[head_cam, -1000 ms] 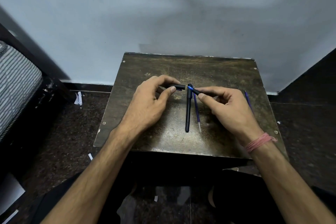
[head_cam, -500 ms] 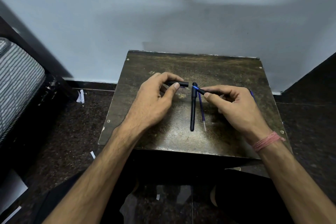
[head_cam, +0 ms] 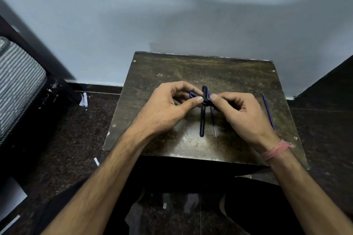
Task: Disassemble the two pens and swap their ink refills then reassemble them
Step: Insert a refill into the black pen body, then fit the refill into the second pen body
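Looks like I'm in a room at home, sitting on the floor at a small worn dark table (head_cam: pixel 172 74) pushed up against a plain pale blue wall (head_cam: pixel 172 15). Dark speckled stone floor (head_cam: pixel 63 139) with little paper scraps (head_cam: pixel 83 99) on it, and a striped mattress (head_cam: pixel 17 76) on a dark frame off to my left.

A dark, worn table (head_cam: pixel 191 70) stands against a pale blue wall (head_cam: pixel 172 15). On the left is a striped mattress (head_cam: pixel 17 78), and white paper scraps (head_cam: pixel 83 99) lie on the dark floor (head_cam: pixel 63 139).

held pen parts (head_cam: pixel 196 95) mostly hidden by fingers (head_cam: pixel 198 99)
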